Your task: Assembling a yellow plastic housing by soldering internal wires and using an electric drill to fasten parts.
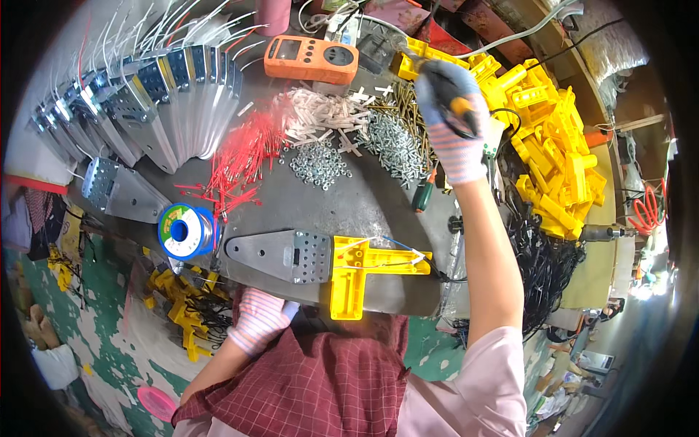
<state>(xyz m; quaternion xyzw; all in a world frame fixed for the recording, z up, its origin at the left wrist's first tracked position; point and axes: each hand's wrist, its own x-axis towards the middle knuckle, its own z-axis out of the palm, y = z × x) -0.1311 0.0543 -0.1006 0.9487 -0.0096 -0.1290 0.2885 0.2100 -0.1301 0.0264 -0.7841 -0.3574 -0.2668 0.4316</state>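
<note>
A black-and-yellow tool [461, 108] is held over the far right of the table [291, 207], the right hand [453, 146] clasped around it. The left hand [261, 318] is placed at the near edge; its fingers are hidden, so its grip cannot be told. A yellow bracket [348, 290] is laid beside a perforated metal plate [273, 255].

My workbench [291, 211], parts ranged beyond the plate before me.
The plate [277, 258] lies just left of a bracket [349, 280] and right of a solder spool [196, 237]; farther back, thin wires [247, 156], nuts [317, 163] and screws [397, 149] run left to right, a meter [311, 60] behind. My right hand [444, 138] is between screws and heaped brackets [557, 156].
</note>
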